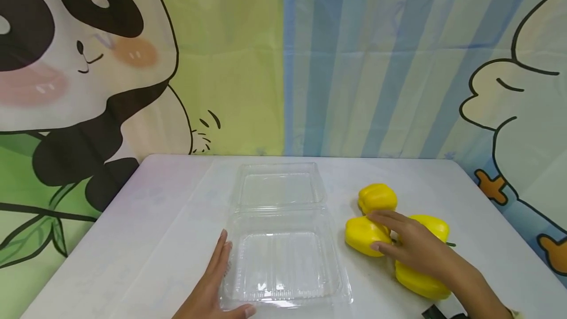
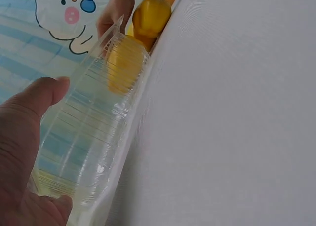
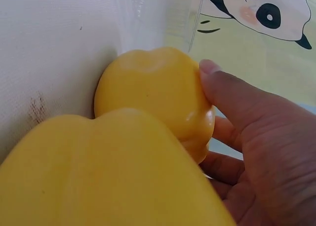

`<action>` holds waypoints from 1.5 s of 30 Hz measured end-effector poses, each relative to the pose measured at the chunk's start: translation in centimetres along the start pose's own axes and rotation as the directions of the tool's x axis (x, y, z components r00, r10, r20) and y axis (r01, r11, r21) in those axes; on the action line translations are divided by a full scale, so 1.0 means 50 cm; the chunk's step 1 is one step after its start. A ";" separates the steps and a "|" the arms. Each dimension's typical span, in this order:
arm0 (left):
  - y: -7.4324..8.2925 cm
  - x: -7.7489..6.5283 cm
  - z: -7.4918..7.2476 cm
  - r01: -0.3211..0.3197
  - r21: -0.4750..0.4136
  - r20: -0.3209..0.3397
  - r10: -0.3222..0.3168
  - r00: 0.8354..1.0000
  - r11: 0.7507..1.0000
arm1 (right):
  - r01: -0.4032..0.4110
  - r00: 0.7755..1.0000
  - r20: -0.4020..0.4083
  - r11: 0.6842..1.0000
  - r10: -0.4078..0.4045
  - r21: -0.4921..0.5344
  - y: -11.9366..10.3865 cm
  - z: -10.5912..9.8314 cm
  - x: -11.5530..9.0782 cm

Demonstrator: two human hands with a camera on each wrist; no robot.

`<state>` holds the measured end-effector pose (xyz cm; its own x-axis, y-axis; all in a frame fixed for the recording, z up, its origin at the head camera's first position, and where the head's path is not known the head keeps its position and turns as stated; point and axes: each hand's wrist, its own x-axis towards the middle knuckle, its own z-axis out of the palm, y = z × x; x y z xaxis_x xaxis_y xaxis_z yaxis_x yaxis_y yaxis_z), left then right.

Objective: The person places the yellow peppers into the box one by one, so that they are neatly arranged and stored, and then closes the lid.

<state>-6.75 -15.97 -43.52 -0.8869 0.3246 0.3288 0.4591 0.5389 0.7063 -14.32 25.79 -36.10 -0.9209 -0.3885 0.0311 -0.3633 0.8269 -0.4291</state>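
Note:
A clear plastic clamshell box (image 1: 283,272) lies unfolded, its lid (image 1: 279,188) laid back toward the wall. My left hand (image 1: 211,282) rests at the box's left front corner, fingers straight along the side and thumb by the front edge. To the right of the box, my right hand (image 1: 418,247) grips a yellow bell pepper (image 1: 364,236). In the right wrist view the thumb presses one side of that pepper (image 3: 153,90), with fingers curled behind it. The pepper still sits on the table.
Other yellow bell peppers stand close by: one behind (image 1: 377,197), one beyond my right hand (image 1: 433,225), one under my forearm (image 1: 421,279). The white table (image 1: 146,240) ends at a cartoon-print curtain (image 1: 248,63).

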 end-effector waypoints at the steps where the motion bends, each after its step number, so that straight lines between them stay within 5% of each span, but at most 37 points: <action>1: -0.001 0.000 0.002 -0.009 0.009 -0.008 0.009 1.000 1.000 | 0.000 1.000 0.003 1.000 0.000 -0.009 0.000 0.000 0.000; 7: -0.003 0.000 0.007 -0.037 0.053 -0.038 0.039 0.999 0.998 | -0.041 0.999 0.025 0.998 0.042 -0.042 -0.003 0.003 -0.001; 13: 0.001 -0.002 0.005 0.037 0.044 -0.023 -0.036 0.999 0.998 | -0.059 0.998 0.022 0.997 0.060 -0.054 -0.011 0.006 -0.001; 20: 0.002 -0.001 0.008 0.044 0.045 -0.030 -0.043 0.999 0.998 | 0.017 0.996 -0.082 0.996 -0.024 -0.086 -0.008 -0.005 -0.009; 24: -0.001 0.000 0.010 -0.013 0.075 -0.049 0.017 0.999 0.997 | 0.087 0.975 -0.195 0.992 -0.103 -0.090 -0.010 -0.014 -0.016; 29: -0.004 0.002 0.012 -0.069 0.109 -0.063 0.076 0.995 0.992 | 0.145 0.957 -0.243 0.987 -0.158 -0.070 -0.021 -0.016 -0.019; 37: -0.003 0.001 0.012 -0.042 0.087 -0.076 0.049 0.996 0.995 | 0.235 0.933 -0.272 0.972 -0.234 -0.030 -0.067 -0.017 -0.013; 45: 0.009 0.002 0.008 0.058 0.049 -0.041 -0.056 0.998 0.997 | 0.388 0.880 -0.292 0.922 -0.375 -0.015 -0.100 0.002 -0.004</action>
<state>-6.61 -15.37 -43.44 -0.9127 0.2617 0.3138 0.4086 0.5942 0.6928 -12.33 21.69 -34.02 -0.7152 -0.5330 0.4521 -0.6941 0.6174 -0.3702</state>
